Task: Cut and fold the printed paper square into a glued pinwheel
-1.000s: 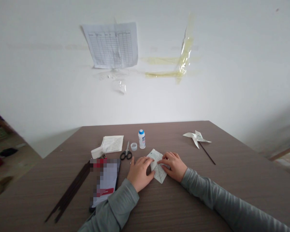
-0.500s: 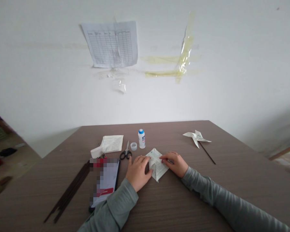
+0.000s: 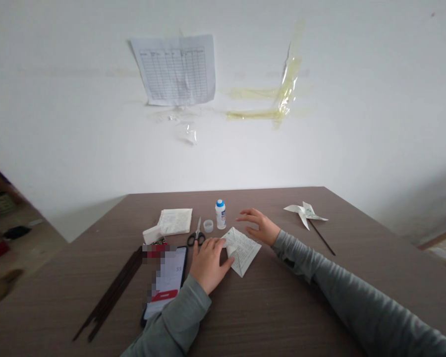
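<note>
A printed paper square (image 3: 247,250) with fold creases lies on the table, one corner pointing toward me. My left hand (image 3: 209,264) rests at its left side, thumb and fingers spread, touching the paper's edge. Just beyond the paper, to the right, my right hand (image 3: 260,227) hovers with parted fingers and nothing in them. The white glue bottle (image 3: 220,218) with a blue top stands upright a little left of that hand. Beside the bottle sit a small clear cap (image 3: 208,226) and black-handled scissors (image 3: 196,235), the handles close to my left fingertips.
A paper pinwheel on a dark stick (image 3: 305,214) lies at the right. Left are a paper stack (image 3: 176,221), a white block-like piece (image 3: 152,234), dark sticks (image 3: 113,290) and a phone (image 3: 163,282), partly behind my left sleeve. A wall (image 3: 245,158) backs the table (image 3: 267,312).
My right hand has let go of the paper and moved up and away from it, its fingers opening. My left hand stays at the paper's left side. The view has shifted slightly.
</note>
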{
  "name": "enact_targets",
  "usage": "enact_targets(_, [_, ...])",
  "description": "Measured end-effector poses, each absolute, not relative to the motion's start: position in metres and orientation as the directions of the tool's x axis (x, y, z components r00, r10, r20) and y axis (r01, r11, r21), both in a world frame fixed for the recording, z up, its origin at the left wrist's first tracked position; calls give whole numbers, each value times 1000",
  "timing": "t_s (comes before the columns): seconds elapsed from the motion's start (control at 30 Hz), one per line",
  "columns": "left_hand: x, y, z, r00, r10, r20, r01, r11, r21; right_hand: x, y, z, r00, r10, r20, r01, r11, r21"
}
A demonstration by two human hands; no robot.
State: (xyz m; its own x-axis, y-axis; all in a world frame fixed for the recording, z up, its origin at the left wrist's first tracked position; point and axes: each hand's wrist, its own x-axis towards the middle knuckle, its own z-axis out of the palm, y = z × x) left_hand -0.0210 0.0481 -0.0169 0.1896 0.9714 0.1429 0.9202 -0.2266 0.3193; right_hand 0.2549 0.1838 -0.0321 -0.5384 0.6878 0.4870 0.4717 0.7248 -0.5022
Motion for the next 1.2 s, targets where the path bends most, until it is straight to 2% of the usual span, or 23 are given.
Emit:
enact_targets(0.23, [-44,47,-10,193,976,101,931,-215,297,215,223,-20,-634,624,456,400,770,-497])
enact_targets(0.47, [-53,48,-11,188,974,126,918,-220,329,178,236,-36,-623,652,431,409,742,-532])
enact_targets(0.63, [-51,50,-7,190,981,39,941,-193,277,163,250,-60,-591,694,412,456,708,-539])
enact_targets(0.87, [-47,52,-5,186,983,13,956,-184,229,174,264,-73,-580,567,585,247,807,-537])
enact_targets(1.07, [-41,50,-4,160,987,2,962,-157,223,210,266,-81,-444,610,656,255,788,-560])
enact_targets(1.2, [-41,52,-10,175,983,56,950,-184,254,247,257,-90,-321,627,709,288,778,-558])
